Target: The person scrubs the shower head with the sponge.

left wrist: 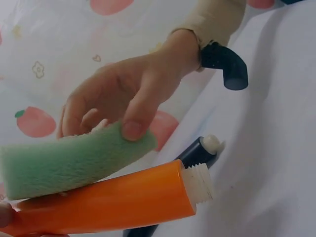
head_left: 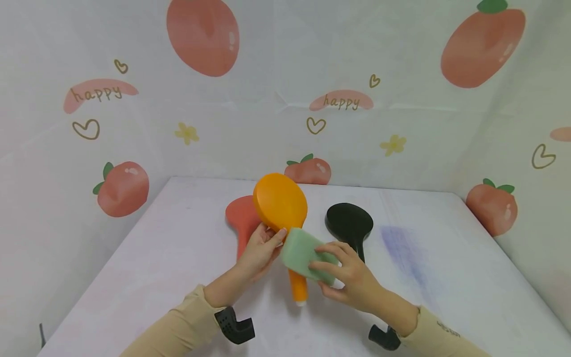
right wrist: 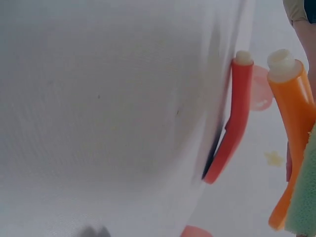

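My left hand (head_left: 260, 252) grips an orange handheld shower head (head_left: 280, 201) by its neck, raised over the table with the round head up and the handle slanting down. In the left wrist view, white threads show at the end of the orange handle (left wrist: 113, 205). With thumb and fingers, my right hand (head_left: 352, 280) holds a light green sponge (head_left: 301, 253) against that handle. The sponge's fuzzy side (left wrist: 79, 165) lies along the handle, bending slightly. The sponge covers the middle of the handle in the head view.
A red shower head (head_left: 241, 210) lies on the white table (head_left: 187, 218) behind my left hand, partly hidden. To the right, beyond my right hand, lies a black shower head (head_left: 349, 220). A fruit-patterned cloth (head_left: 250, 124) rises behind the table. A bluish smear (head_left: 403, 250) marks the tabletop.
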`<state>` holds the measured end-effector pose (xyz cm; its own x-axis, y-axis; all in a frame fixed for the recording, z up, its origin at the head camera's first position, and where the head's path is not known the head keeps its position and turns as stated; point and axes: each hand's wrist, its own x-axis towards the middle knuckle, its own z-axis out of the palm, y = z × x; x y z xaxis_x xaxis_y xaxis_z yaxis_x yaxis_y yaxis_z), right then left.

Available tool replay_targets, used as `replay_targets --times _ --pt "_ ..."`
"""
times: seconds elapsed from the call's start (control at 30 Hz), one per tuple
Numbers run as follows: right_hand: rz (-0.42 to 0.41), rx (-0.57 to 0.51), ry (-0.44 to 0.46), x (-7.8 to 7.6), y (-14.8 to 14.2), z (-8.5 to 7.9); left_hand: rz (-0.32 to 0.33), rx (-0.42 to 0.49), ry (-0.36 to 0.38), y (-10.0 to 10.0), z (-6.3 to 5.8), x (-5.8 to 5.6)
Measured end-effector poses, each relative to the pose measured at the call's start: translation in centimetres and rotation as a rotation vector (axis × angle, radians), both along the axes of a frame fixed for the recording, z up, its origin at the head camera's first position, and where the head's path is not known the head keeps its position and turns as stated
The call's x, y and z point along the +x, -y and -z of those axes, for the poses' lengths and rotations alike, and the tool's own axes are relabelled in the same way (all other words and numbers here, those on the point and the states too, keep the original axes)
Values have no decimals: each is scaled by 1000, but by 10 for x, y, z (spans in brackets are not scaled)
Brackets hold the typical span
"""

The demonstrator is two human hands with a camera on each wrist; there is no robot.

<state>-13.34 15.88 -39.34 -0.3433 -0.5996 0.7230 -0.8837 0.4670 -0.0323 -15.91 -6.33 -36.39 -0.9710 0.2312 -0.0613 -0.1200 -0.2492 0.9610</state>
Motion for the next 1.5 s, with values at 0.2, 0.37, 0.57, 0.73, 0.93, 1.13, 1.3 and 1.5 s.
replay_targets --times 0.2,0.37,0.57,0.73,0.93,1.13,1.3,1.5 --pt "-20 131 -57 4 -3 3 -11 -21 34 2 2 -4" --pt "-134 221 -97 7 -3 1 -20 -1 42 2 1 -5" --pt "-233 202 -157 6 -2 -4 -28 11 53 1 0 -3" --pt "-158 150 -162 1 -3 -9 12 11 75 0 -2 -2" --pt "-106 71 -108 -8 -3 -9 84 4 51 0 -3 0" --pt "-135 29 -77 -9 -1 -4 88 11 41 1 -1 1" --pt "-119 98 -46 -6 -3 -5 33 24 53 2 2 -3" --pt "-169 245 -68 2 -7 -4 -28 53 70 5 2 -9"
